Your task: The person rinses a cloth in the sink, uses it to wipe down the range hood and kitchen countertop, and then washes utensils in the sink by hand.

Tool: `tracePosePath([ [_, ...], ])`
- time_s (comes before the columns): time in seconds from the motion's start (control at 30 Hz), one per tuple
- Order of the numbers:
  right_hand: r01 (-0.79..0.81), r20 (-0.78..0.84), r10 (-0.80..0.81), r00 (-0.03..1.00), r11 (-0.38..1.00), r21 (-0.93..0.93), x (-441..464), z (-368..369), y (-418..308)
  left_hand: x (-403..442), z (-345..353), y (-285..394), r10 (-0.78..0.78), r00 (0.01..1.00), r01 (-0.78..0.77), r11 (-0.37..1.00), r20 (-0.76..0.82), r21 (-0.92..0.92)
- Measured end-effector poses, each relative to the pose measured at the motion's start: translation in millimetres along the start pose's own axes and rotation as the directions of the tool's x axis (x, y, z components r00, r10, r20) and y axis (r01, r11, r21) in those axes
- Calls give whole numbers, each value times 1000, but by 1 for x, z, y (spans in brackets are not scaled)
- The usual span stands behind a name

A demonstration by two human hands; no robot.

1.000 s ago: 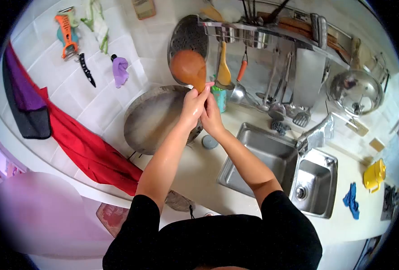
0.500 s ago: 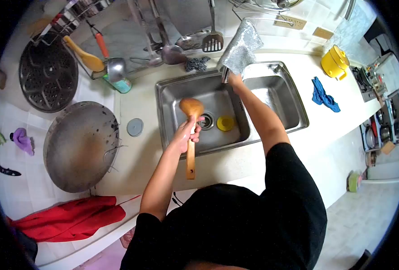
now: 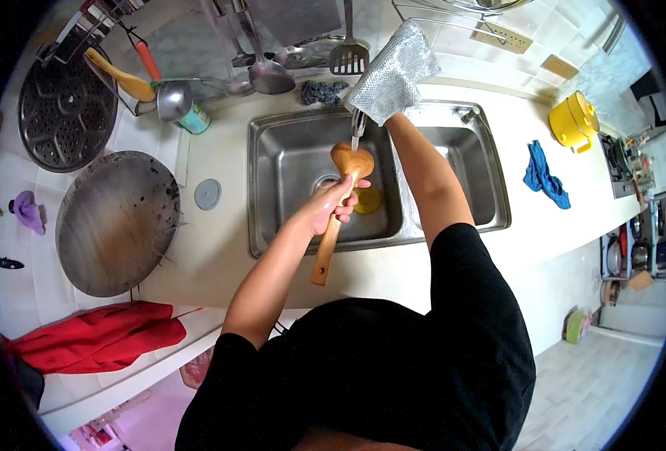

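Note:
A wooden ladle [image 3: 353, 161] with a rounded bowl and a long flat handle is held over the left sink basin [image 3: 284, 173]. My left hand [image 3: 333, 204] is closed around its handle just below the bowl. Water runs from the metal faucet [image 3: 359, 120] onto the bowl. A silver mesh dishcloth [image 3: 397, 71] covers the faucet's upper part. My right forearm [image 3: 423, 161] reaches up to the cloth, and the hand there is hidden beneath it, so its fingers do not show. Beneath the ladle, a yellow round piece [image 3: 367, 200] lies on the basin floor by the drain.
Left of the sink are a large wok [image 3: 119, 225], a grey disc [image 3: 207, 194] and a green can [image 3: 195, 119]. Utensils such as a slotted turner [image 3: 349, 58] hang behind. A blue cloth [image 3: 546, 177] and a yellow pot [image 3: 573, 122] stand right of the sink.
The ladle has moved right and up, under the faucet, its bowl now tilted toward the right. Water now streams onto it. My right hand has slipped out of sight behind the silver cloth.

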State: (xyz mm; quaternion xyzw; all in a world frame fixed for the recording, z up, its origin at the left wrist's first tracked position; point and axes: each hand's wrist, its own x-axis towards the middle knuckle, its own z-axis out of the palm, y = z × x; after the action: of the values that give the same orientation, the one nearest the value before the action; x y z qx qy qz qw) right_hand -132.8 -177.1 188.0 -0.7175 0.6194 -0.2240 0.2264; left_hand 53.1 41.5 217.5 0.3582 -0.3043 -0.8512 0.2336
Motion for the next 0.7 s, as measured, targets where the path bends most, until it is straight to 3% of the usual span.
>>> tracePosePath([
  [0.3,75,52,-69,996,989,-126,-7,8,-6,6,-8,-7,-47,999,44,993,-20,-106],
  [0.37,96,76,-84,994,981,-170,-11,2,-4,10,-22,-16,-122,989,99,970,-89,-222],
  [0.47,103,128,-74,989,965,-243,-11,-9,-1,10,-43,-23,-85,974,43,979,-209,-201],
  [0.53,102,168,-51,984,947,-305,-16,-15,-7,10,-71,-27,-135,985,97,948,-106,-304],
  [0.6,105,201,-24,979,909,-403,-31,-12,-16,9,-90,-30,-54,987,-14,910,-151,-413],
  [0.67,140,217,-37,976,864,-483,-66,2,-32,4,-92,-31,8,954,-163,851,-298,-499],
  [0.7,178,230,-79,970,874,-451,-88,16,-44,-1,-87,-27,34,917,-230,859,-397,-458],
])
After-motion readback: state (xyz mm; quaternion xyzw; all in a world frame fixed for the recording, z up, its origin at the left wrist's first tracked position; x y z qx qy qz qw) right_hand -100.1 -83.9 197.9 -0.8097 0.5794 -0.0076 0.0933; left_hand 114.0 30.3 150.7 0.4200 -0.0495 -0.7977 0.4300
